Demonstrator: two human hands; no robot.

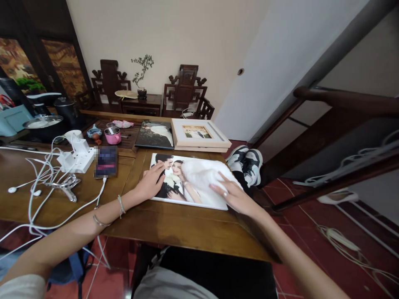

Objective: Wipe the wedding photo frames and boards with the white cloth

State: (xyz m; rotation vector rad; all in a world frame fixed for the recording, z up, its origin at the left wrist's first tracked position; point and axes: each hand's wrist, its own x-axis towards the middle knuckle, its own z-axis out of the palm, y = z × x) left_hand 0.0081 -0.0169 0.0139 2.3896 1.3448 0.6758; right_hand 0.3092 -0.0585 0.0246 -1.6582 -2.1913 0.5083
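Two hands across photo panel side edges

The lone head-worn camera looks forward and down — close over the wooden table, toward the far wall

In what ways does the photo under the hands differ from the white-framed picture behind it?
The photo lies under the left hand and a white cloth; the white-framed picture has neither on it. The photo's image nearly fills its surface, whereas the white-framed picture's small image sits inside a wide pale border. Both lie face up.
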